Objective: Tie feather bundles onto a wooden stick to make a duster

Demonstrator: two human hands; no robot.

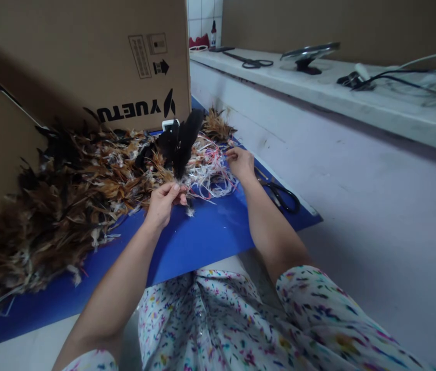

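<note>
My left hand (165,202) pinches a bunch of feathers (185,144) by its base, with long black plumes standing upright above the fingers. To its right, my right hand (240,164) has its thumb and fingertips together at the edge of a tangle of white and pink strings (214,172). Whether a strand is between those fingertips is too small to tell. A large heap of brown and black feathers (98,180) spreads to the left over the blue board (202,242). Behind my right hand lies a separate tuft of brown feathers (218,125).
Black-handled scissors (285,198) lie on the board beside my right forearm. A cardboard box (86,56) stands behind the heap. Along the right, a white ledge (318,85) carries another pair of scissors (254,63), a round object on a stand (308,55) and tangled cables (407,82).
</note>
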